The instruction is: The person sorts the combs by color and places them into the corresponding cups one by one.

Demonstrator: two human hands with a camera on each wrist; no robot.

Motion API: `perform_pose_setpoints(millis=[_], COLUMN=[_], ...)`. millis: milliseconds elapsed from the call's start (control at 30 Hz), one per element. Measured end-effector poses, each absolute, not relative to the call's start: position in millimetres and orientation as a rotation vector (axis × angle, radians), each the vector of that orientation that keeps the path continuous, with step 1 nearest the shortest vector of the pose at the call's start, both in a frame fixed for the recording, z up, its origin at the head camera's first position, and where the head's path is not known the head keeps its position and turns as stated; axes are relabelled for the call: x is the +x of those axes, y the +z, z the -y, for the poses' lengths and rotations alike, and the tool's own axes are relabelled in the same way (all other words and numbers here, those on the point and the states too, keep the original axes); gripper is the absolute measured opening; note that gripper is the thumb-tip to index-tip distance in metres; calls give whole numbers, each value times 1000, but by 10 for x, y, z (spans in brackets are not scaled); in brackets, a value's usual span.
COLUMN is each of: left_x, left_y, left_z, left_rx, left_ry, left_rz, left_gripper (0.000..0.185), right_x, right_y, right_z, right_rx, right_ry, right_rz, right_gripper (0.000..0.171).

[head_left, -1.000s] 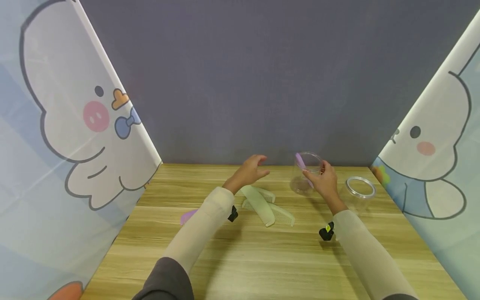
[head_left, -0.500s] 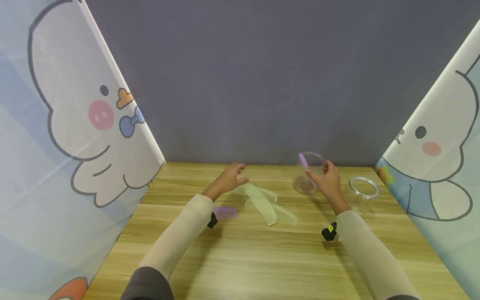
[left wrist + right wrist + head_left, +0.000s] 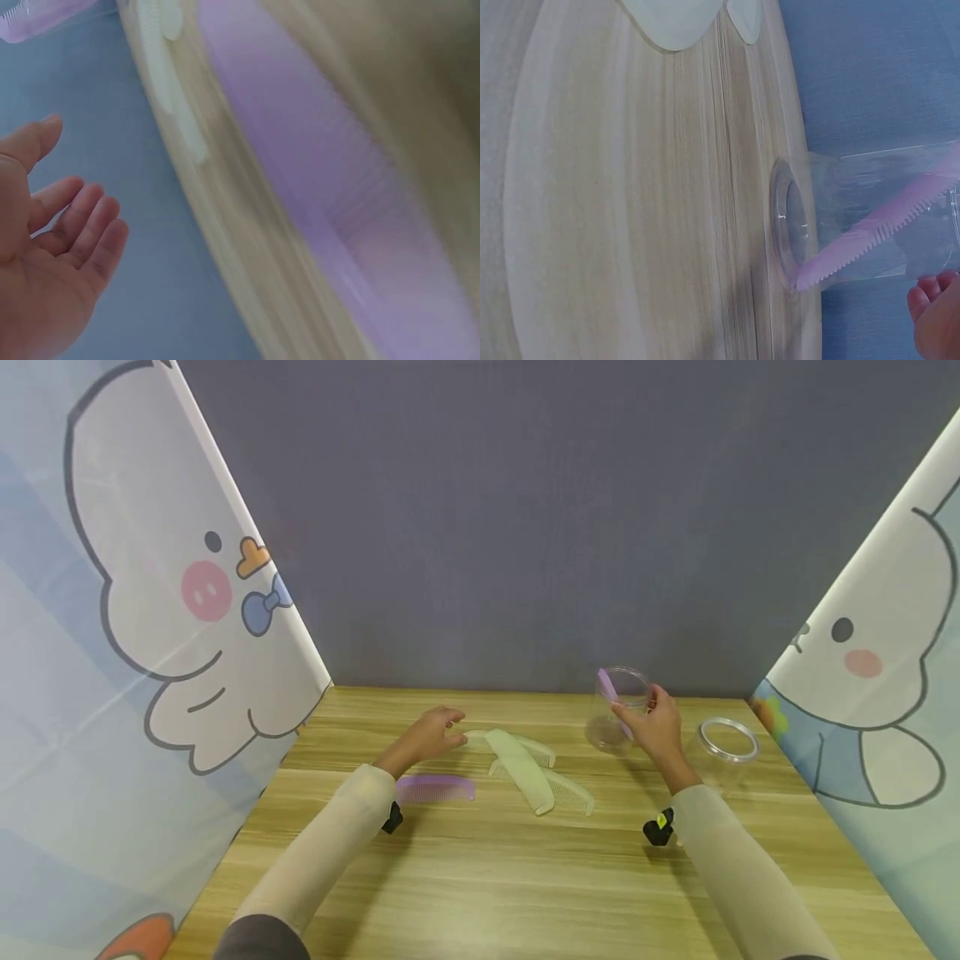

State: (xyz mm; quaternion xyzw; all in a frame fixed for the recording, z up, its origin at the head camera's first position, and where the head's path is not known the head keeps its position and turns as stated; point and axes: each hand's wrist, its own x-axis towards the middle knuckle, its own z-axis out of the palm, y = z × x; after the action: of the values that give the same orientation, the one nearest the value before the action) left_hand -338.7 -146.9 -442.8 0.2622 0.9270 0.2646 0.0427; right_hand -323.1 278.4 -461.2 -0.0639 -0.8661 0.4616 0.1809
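Observation:
In the head view my right hand (image 3: 657, 727) holds the side of a clear plastic jar (image 3: 606, 739) near the back edge of the table. A purple comb (image 3: 877, 231) leans slantwise inside this jar, its lower end at the jar's base. My left hand (image 3: 429, 737), fingers loosely bent and holding nothing, hovers left of several pale green combs (image 3: 519, 770), which lie crossed over one another. Another purple comb (image 3: 435, 788) lies flat on the table, just nearer to me than the left hand. It looms large in the left wrist view.
A second clear jar (image 3: 726, 752) with a pale rim stands at the right, beside my right wrist. A grey panel (image 3: 510, 527) rises along the table's back edge. Cartoon-printed curtains (image 3: 217, 693) flank both sides of the wooden table (image 3: 510, 893).
My left hand has moved left and nearer to me, from over the green combs. More of the loose purple comb shows. The right hand stays at the jar.

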Motion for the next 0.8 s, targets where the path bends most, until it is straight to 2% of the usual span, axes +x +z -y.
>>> perform_pose_setpoints(millis=[800], left_x=[-3139], left_y=[-4756], left_z=[2177], left_rx=[729], left_ry=[658], left_rz=[-2880], left_gripper=[53], right_x=[-3237], right_y=[-4635], right_z=[-2789], right_rx=[-205], right_ry=[1290], right_rz=[2456], right_gripper=[93])
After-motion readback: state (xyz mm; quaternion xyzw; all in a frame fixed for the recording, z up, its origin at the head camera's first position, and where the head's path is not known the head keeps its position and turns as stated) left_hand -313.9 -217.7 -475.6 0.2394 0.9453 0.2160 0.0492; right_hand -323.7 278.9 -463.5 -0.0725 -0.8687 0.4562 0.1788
